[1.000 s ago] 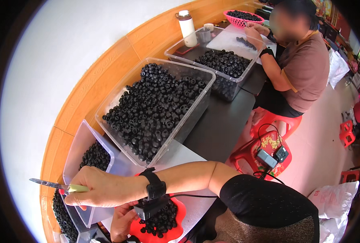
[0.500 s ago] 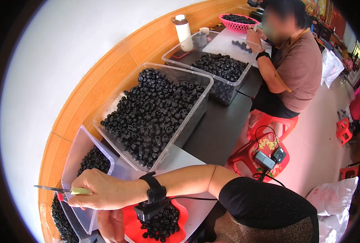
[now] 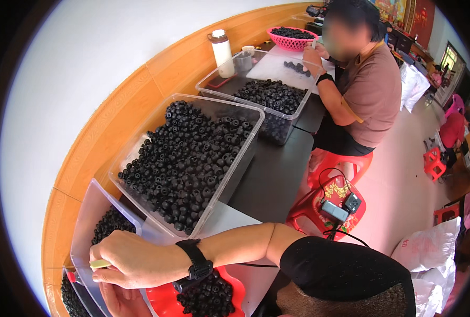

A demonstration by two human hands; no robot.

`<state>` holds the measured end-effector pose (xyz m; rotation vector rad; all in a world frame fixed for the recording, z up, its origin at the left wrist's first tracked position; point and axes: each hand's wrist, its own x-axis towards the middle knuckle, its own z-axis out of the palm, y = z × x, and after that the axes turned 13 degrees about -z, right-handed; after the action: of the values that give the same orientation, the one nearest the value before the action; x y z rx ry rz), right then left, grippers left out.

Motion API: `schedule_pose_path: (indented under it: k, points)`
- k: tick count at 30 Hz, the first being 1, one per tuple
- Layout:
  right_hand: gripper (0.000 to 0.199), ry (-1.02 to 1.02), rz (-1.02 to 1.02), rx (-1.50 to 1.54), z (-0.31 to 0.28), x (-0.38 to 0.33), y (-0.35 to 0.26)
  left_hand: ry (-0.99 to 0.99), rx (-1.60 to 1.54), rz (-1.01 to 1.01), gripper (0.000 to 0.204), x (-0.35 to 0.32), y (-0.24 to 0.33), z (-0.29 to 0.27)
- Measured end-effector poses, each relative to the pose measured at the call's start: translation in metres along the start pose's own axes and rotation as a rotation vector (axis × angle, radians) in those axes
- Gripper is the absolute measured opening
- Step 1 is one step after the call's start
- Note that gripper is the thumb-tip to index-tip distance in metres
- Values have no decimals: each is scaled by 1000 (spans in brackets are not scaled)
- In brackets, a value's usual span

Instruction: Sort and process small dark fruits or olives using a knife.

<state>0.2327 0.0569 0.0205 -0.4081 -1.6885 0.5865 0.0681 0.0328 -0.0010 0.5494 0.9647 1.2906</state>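
- A pale-handled knife (image 3: 100, 263) is being gripped in the right hand (image 3: 134, 261), fingers closed round its handle, at the near left over a clear bin (image 3: 90, 222).
- The left hand (image 3: 120, 299) is lying palm-up beneath it; whether it is holding anything cannot be told.
- Dark round fruits (image 3: 206, 296) are sitting in a red basket (image 3: 163, 302) just right.
- Judging by this, a cutting step is under way; next is probably steadying one fruit against the blade.

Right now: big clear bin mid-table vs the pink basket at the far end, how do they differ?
The clear bin is a large rectangular tub with see-through walls; the pink basket is small, round and opaque. The clear bin sits close to the right hand; the pink basket sits beside the seated person. Both hold small black pieces.
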Motion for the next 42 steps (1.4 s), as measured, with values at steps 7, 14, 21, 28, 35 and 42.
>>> schedule_pose_path:
  k: [7,14,21,28,35,42]
  points:
    - [26,44,-20,128,12,-4,13,-214,10,-59,20,-11,7,9]
    - [28,41,-34,235,6,-2,16,-460,-4,-92,20,-15,8,12]
    - [27,-19,128,431,8,3,11,-236,-117,15,38,-12,2,2]
    - [17,-111,53,256,8,6,10,-337,-46,29,33,-4,1,8]
    - [15,-50,160,415,23,2,10,-342,51,30,38,-15,12,10]
    - [14,43,131,396,20,0,13,-399,139,33,34,-16,14,16]
